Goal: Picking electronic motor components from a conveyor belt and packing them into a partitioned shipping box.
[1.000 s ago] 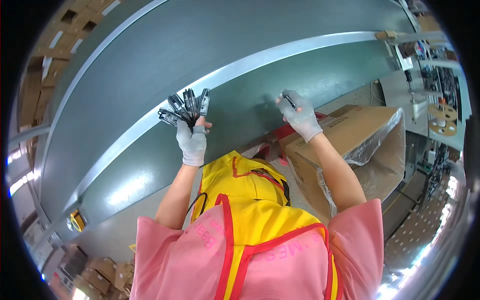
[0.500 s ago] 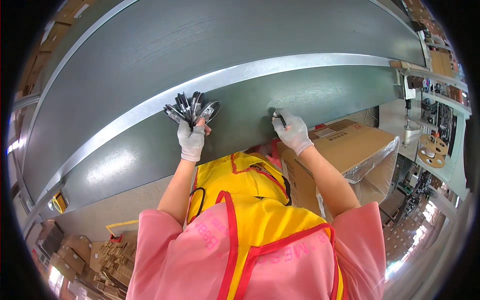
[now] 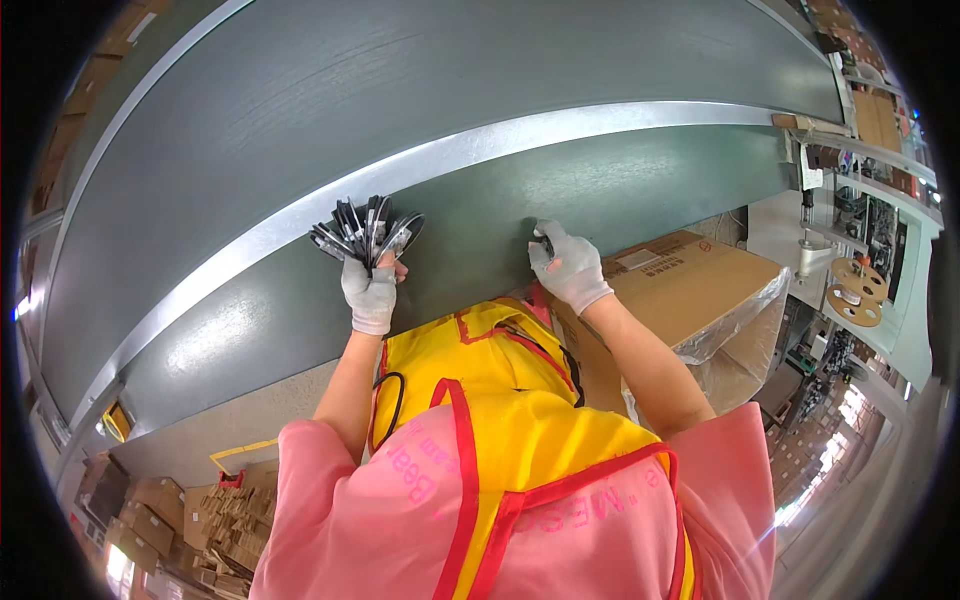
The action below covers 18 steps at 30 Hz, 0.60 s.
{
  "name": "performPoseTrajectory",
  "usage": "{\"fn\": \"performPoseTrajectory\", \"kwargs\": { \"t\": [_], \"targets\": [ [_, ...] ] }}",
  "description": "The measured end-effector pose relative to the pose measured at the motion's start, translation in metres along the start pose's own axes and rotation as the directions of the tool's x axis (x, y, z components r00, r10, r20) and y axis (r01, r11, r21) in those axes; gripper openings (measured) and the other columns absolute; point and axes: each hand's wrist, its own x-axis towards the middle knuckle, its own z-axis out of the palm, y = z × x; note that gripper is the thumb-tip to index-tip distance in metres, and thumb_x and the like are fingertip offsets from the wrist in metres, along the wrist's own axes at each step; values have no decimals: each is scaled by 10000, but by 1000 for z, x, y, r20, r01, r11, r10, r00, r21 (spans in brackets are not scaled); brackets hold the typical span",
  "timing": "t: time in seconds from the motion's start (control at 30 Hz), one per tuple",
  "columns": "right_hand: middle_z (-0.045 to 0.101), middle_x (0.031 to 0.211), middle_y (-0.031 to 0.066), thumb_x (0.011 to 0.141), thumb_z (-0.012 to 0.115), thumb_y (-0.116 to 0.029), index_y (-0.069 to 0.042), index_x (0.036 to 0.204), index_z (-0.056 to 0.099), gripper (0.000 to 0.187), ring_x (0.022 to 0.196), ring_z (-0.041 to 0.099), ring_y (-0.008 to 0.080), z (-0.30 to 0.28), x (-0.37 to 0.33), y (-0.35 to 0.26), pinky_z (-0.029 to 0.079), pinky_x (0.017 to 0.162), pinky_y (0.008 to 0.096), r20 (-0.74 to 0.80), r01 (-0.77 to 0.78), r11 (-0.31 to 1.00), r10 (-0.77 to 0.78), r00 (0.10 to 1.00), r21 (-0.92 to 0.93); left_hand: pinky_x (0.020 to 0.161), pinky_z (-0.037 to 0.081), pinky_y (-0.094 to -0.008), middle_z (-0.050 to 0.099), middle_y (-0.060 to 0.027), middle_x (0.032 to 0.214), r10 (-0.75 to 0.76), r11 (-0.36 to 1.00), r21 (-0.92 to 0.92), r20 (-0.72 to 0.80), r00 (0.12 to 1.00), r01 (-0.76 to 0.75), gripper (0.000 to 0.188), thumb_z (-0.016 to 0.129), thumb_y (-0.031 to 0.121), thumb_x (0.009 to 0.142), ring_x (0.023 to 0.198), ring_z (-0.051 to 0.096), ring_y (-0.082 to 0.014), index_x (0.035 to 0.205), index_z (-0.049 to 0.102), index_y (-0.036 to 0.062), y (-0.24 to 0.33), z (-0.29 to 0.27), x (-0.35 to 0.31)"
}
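Note:
My left hand, in a light grey glove with some fingertips bare, is closed around the lower end of a fanned bunch of thin black looped pieces that look like cables. Glossy, whitish patches show among the loops. Lower on the green surface, to the right, my gloved right hand has its fingers curled in a pinch. A small dark piece shows between thumb and forefinger; its kind is hard to make out. That hand is close to or touching the worktop.
A long green worktop runs before me, with a metal rail separating it from a wider grey-green surface. Right of my body stands a large cardboard box with plastic lining. Reels sit at the far right.
Both hands have shifted slightly left in the picture, the left one also down a little. The dark piece in my right hand shows less than before. Both hands remain closed.

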Motion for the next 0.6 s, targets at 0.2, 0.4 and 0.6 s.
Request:
{"fn": "performPoseTrajectory", "kwargs": {
  "t": [0.2, 0.4, 0.6],
  "targets": [
    [675, 808, 170, 856, 571, -249, -92, 1085, 552, 278, 736, 650, 372, -1, 0, -2, 510, 692, 464, 39, -9, 1000, 8, 999, 11, 530, 487, -247, 625, -92, 923, 31, 995, 92, 113, 993, -41, 293, 551, 47, 925, 612, 587, -128, 1204, 482, -9, -12, -14, -1],
    [671, 813, 169, 854, 593, -246, -83, 1104, 554, 301, 700, 650, 353, -3, -1, -2, 510, 639, 442, 17, -18, 999, 18, 1000, -30, 519, 485, -244, 634, -90, 917, 71, 993, 82, 149, 986, -84, 299, 564, 66, 927, 601, 589, -127, 1206, 492, -16, -5, -10, 2],
    [610, 959, 129, 898, 616, -249, -2, 1242, 464, 449, 666, 646, 216, -79, -34, -12, 520, 563, 310, 236, -264, 117, 209, 949, 958, 411, 449, -258, 582, -51, 728, -140, 986, 101, 100, 985, 130, 120, 611, 67, 898, 482, 562, -130, 942, 512, 15, 40, 14, 1]
  ]
}}
